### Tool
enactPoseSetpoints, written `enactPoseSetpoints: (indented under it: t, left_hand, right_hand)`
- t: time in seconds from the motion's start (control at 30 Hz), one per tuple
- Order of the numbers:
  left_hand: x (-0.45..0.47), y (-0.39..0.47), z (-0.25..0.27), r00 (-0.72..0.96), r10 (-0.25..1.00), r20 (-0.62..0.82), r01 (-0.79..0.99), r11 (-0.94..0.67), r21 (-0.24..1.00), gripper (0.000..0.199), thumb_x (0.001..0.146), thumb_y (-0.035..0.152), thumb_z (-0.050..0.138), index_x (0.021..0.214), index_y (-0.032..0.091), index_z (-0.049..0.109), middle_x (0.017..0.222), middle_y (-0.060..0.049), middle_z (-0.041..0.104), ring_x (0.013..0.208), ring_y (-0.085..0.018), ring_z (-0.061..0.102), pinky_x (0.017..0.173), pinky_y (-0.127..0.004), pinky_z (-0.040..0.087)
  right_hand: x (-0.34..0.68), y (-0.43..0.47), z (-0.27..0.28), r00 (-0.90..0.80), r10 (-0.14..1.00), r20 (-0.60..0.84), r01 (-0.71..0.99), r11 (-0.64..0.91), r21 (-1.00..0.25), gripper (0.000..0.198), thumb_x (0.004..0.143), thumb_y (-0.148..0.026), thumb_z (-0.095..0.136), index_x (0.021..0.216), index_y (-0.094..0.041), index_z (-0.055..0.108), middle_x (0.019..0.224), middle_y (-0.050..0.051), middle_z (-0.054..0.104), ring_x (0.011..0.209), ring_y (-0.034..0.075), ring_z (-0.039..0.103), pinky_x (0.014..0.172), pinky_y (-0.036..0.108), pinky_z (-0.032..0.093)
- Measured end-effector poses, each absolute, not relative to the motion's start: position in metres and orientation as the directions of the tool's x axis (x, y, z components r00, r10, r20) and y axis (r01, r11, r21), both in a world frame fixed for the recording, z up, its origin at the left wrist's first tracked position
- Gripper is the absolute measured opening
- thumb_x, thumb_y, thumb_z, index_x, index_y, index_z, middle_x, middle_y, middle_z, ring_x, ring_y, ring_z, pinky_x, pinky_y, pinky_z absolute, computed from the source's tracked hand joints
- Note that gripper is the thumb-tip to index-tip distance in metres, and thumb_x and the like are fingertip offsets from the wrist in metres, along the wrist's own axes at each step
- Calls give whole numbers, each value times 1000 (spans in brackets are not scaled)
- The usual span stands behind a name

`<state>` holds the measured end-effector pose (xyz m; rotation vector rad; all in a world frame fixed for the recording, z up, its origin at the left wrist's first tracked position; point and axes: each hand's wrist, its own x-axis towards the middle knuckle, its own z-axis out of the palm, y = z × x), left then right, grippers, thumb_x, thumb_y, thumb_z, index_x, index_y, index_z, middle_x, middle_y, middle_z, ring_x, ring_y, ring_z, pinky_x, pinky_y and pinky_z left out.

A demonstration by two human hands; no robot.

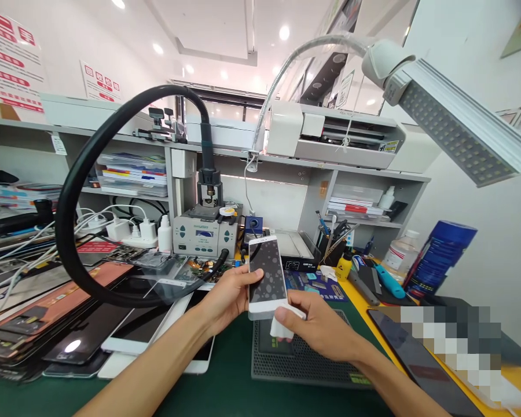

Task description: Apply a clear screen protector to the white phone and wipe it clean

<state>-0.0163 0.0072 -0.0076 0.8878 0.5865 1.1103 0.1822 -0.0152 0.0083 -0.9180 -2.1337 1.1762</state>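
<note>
A white-framed smartphone [267,272], its dark screen dotted with pale spots, is held upright and slightly tilted in front of me. My left hand [234,294] grips it along the left edge, the thumb lying over the screen. At the phone's lower right corner, my right hand [319,324] pinches a white cloth or tissue [282,329] against the bottom edge. Beneath both hands lies a black perforated mat [304,365] on the green work surface [230,370].
On the left are stacked phones and screens [87,324]. A black hose [65,220] loops from the hot-air station [204,231] behind. To the right stand a yellow bottle [344,266], a clear bottle [402,250] and a blue can [440,258]. An LED lamp [460,127] hangs overhead.
</note>
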Motion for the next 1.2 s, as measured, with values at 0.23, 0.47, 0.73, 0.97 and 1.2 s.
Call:
enactPoseSetpoints:
  t: [0.23,0.47,0.73,0.97,1.2]
  left_hand:
    - [-15,1,-5,423,904,62,-467,159,870,27,80,28,72,104,16,69,96,-9,73,83,-21,69,76,-30,53]
    - [-15,-5,-1,471,878,89,-406,126,905,34,79,34,73,108,16,69,99,-12,72,82,-23,69,73,-32,53]
    - [-12,-8,-2,562,819,120,-344,99,934,38,81,32,71,115,16,66,98,-13,72,87,-24,69,77,-33,51]
    - [-11,-10,-3,589,804,84,-255,87,963,38,79,36,72,112,18,67,93,-10,71,84,-23,67,71,-30,49]
    - [-14,-6,-6,535,845,19,-126,58,990,42,70,46,77,97,15,70,76,-4,66,65,-15,58,57,-24,38]
  right_hand:
    - [186,-12,10,-658,753,-4,301,258,-918,48,83,-62,57,74,-15,65,69,4,66,64,17,61,63,27,47]
    - [188,-5,10,-631,774,59,159,203,-966,40,81,-56,64,84,-16,65,75,2,65,64,16,60,60,28,50]
    - [195,8,11,-462,865,195,30,235,-972,43,81,-52,67,107,-18,59,88,4,66,72,19,62,57,30,54]
    - [198,15,14,-301,925,232,-64,223,-973,42,79,-47,71,108,-17,65,83,3,65,67,16,58,56,27,52]
    - [201,19,13,-224,958,178,-33,175,-984,39,76,-53,71,79,-14,70,68,4,63,60,15,53,53,27,49]
